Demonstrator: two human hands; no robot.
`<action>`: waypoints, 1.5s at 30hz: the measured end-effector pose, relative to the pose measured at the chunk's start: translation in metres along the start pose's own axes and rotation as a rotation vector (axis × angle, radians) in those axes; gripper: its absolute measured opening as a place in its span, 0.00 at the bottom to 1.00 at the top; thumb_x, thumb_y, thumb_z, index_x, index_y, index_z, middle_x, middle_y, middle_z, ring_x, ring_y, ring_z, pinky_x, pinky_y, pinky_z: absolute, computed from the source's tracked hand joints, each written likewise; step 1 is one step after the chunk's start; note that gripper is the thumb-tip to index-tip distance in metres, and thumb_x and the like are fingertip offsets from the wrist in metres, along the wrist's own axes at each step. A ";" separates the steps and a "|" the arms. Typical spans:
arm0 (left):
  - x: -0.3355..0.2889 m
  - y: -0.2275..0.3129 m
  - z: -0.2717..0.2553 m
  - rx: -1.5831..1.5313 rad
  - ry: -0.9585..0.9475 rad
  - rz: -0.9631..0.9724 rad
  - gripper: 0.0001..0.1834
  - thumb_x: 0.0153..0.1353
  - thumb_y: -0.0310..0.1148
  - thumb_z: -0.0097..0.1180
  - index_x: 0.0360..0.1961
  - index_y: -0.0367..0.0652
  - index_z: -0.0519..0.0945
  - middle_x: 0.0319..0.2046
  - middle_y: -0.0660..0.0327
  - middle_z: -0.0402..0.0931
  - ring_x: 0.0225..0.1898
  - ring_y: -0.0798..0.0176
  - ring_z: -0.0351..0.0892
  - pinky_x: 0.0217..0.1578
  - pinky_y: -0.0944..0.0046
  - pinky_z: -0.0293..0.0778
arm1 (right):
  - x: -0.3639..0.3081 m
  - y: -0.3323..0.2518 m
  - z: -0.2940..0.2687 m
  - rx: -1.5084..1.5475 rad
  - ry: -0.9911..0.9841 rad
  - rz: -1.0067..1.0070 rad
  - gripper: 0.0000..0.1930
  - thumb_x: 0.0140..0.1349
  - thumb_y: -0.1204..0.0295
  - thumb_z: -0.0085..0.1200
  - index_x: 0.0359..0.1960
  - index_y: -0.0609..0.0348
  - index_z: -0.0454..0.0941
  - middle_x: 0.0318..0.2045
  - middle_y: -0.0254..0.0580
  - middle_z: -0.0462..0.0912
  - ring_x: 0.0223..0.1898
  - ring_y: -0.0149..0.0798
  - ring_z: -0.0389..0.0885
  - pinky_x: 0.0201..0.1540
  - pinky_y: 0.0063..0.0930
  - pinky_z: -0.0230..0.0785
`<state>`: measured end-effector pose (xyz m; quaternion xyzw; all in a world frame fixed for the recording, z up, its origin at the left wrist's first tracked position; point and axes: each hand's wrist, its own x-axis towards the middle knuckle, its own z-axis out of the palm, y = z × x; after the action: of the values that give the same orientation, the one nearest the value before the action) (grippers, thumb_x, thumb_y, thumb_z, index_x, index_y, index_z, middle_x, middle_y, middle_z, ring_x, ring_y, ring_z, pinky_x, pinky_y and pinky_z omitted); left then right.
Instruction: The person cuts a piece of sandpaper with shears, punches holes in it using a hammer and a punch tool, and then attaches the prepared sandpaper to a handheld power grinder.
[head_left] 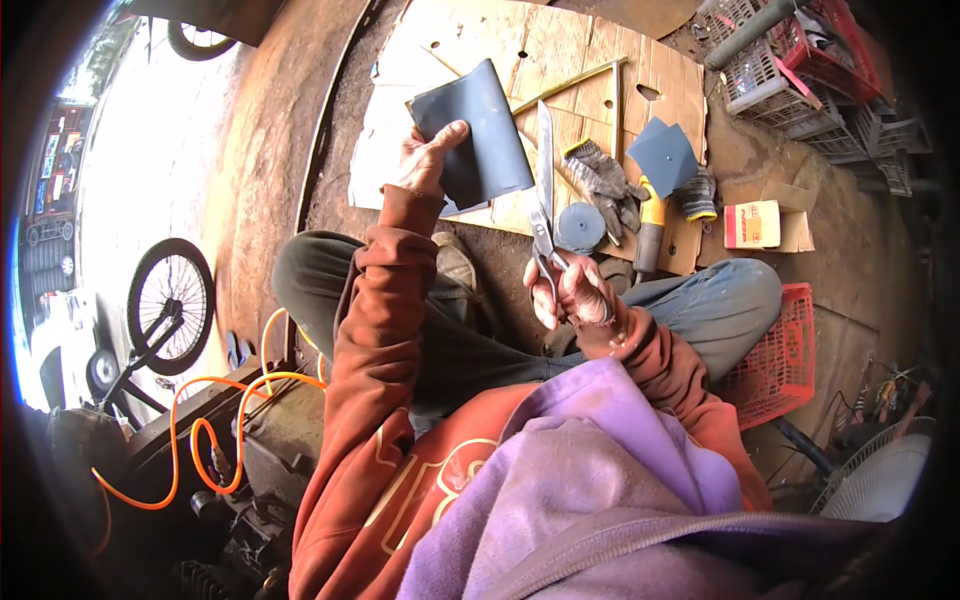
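My left hand (pixel 428 158) grips a dark blue-grey sheet, which looks like folded sandpaper (pixel 478 135), with the thumb on top and the fingers hidden behind it. In my right hand (pixel 575 290) is a pair of large metal scissors (pixel 543 215), my fingers around the handles. The blades point away from me, just right of the sheet. Beyond my right hand lies a round blue-grey disc or roll (pixel 579 228). Grey knitted gloves (pixel 603 180) lie near it. Farther right, cut blue-grey squares (pixel 664 158) rest partly over a yellow-bodied power tool (pixel 652 215).
Flattened cardboard (pixel 420 60) covers the floor ahead, bearing an L-shaped wooden frame (pixel 615 85). A small red-and-yellow box (pixel 752 225) sits at right. Plastic crates (pixel 780 90) stand far right, a red basket (pixel 785 350) by my right knee. An orange hose (pixel 180 480) curls at left near a wheel (pixel 172 305).
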<state>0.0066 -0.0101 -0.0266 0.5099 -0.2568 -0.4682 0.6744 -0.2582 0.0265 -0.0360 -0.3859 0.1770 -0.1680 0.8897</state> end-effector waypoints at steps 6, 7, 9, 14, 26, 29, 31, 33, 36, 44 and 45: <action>-0.002 -0.001 0.004 -0.011 0.035 -0.001 0.14 0.55 0.26 0.65 0.44 0.38 0.80 0.35 0.62 0.82 0.33 0.67 0.80 0.38 0.65 0.77 | 0.000 -0.003 0.003 0.013 0.070 -0.015 0.33 0.58 0.41 0.56 0.40 0.66 0.72 0.18 0.31 0.70 0.15 0.24 0.67 0.17 0.16 0.62; -0.001 -0.003 0.002 -0.009 0.034 0.002 0.14 0.55 0.26 0.65 0.44 0.38 0.80 0.35 0.62 0.82 0.33 0.67 0.80 0.38 0.65 0.77 | -0.001 -0.004 0.005 -0.016 0.086 -0.010 0.32 0.59 0.43 0.56 0.39 0.66 0.72 0.17 0.30 0.70 0.15 0.24 0.67 0.16 0.17 0.62; -0.001 -0.004 0.000 -0.012 0.018 -0.007 0.14 0.55 0.25 0.65 0.43 0.38 0.80 0.35 0.62 0.82 0.33 0.67 0.80 0.38 0.65 0.77 | -0.001 -0.005 0.008 -0.043 0.105 -0.004 0.30 0.60 0.44 0.56 0.38 0.66 0.72 0.16 0.30 0.69 0.14 0.24 0.67 0.16 0.17 0.62; -0.002 -0.004 0.001 0.020 0.029 -0.001 0.14 0.55 0.25 0.65 0.43 0.38 0.80 0.35 0.62 0.82 0.33 0.67 0.80 0.38 0.65 0.77 | -0.001 -0.008 0.020 -0.142 0.195 0.016 0.21 0.65 0.53 0.56 0.25 0.57 0.71 0.11 0.30 0.70 0.10 0.25 0.67 0.13 0.18 0.57; -0.001 -0.033 -0.008 0.123 -0.045 -0.027 0.19 0.55 0.27 0.65 0.49 0.40 0.78 0.39 0.62 0.81 0.38 0.66 0.80 0.42 0.63 0.76 | 0.002 0.015 -0.003 0.187 -0.004 -0.017 0.31 0.61 0.43 0.54 0.44 0.65 0.70 0.21 0.33 0.69 0.18 0.28 0.67 0.22 0.20 0.61; -0.001 -0.037 -0.010 0.081 -0.083 -0.093 0.20 0.55 0.27 0.66 0.49 0.40 0.77 0.39 0.62 0.80 0.37 0.65 0.80 0.42 0.63 0.77 | -0.002 0.005 0.003 0.129 0.088 -0.015 0.33 0.61 0.39 0.51 0.42 0.63 0.71 0.19 0.31 0.68 0.18 0.27 0.67 0.21 0.19 0.59; -0.001 -0.039 -0.011 0.048 -0.077 -0.089 0.20 0.55 0.27 0.66 0.49 0.39 0.77 0.39 0.61 0.80 0.37 0.65 0.80 0.42 0.63 0.77 | -0.002 0.000 0.011 0.129 0.167 -0.024 0.30 0.62 0.43 0.52 0.39 0.64 0.72 0.17 0.30 0.68 0.16 0.26 0.66 0.18 0.18 0.59; 0.002 -0.044 -0.015 0.107 -0.021 -0.132 0.20 0.55 0.27 0.66 0.49 0.39 0.77 0.38 0.61 0.80 0.37 0.65 0.80 0.41 0.63 0.77 | 0.000 0.001 0.010 0.109 0.174 -0.009 0.28 0.63 0.45 0.54 0.38 0.64 0.72 0.17 0.30 0.68 0.15 0.26 0.66 0.17 0.18 0.59; 0.010 -0.062 -0.031 0.208 0.042 -0.109 0.20 0.55 0.27 0.66 0.49 0.39 0.77 0.38 0.61 0.80 0.36 0.65 0.80 0.40 0.63 0.77 | 0.005 0.011 0.012 0.147 0.212 -0.033 0.21 0.65 0.55 0.56 0.31 0.65 0.74 0.10 0.33 0.68 0.08 0.27 0.67 0.11 0.22 0.57; 0.001 -0.052 -0.021 0.187 -0.064 -0.158 0.19 0.56 0.28 0.65 0.48 0.39 0.77 0.38 0.62 0.80 0.36 0.66 0.80 0.40 0.64 0.76 | 0.003 0.020 0.003 0.163 0.131 -0.017 0.22 0.67 0.54 0.53 0.34 0.66 0.72 0.12 0.33 0.68 0.10 0.27 0.67 0.12 0.20 0.57; -0.002 -0.048 -0.014 0.178 -0.099 -0.151 0.18 0.56 0.28 0.65 0.48 0.40 0.77 0.38 0.63 0.80 0.37 0.66 0.80 0.41 0.64 0.76 | 0.006 0.022 -0.001 0.246 0.108 -0.063 0.24 0.67 0.52 0.51 0.37 0.67 0.71 0.14 0.34 0.69 0.11 0.28 0.67 0.13 0.20 0.56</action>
<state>0.0001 -0.0042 -0.0759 0.5619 -0.2910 -0.5175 0.5760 -0.2495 0.0371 -0.0547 -0.2695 0.1904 -0.2367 0.9138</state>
